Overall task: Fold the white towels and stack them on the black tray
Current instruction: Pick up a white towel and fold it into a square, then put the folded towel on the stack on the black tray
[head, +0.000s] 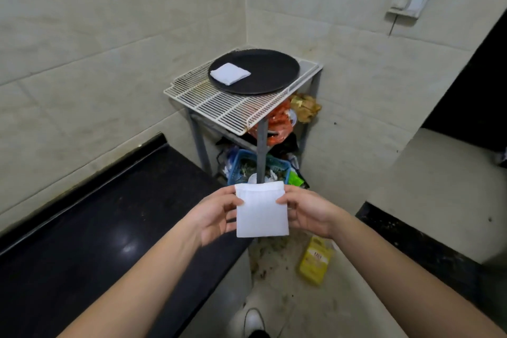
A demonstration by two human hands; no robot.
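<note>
A black counter [96, 228] fills the 8 o'clock side. The left hand [216, 214] pinches the 9 o'clock edge of a folded white towel [260, 211], thumb on its front, and the towel hangs in the air just below centre. Beyond it, toward 12 o'clock, a wire rack [219, 107] carries the round black tray [271, 63], and a second folded towel [230, 73] lies on the tray's 9 o'clock side. The right hand [304, 210] pinches the held towel's 3 o'clock edge. A yellow bottle [315, 261] lies on the floor at 5 o'clock.
</note>
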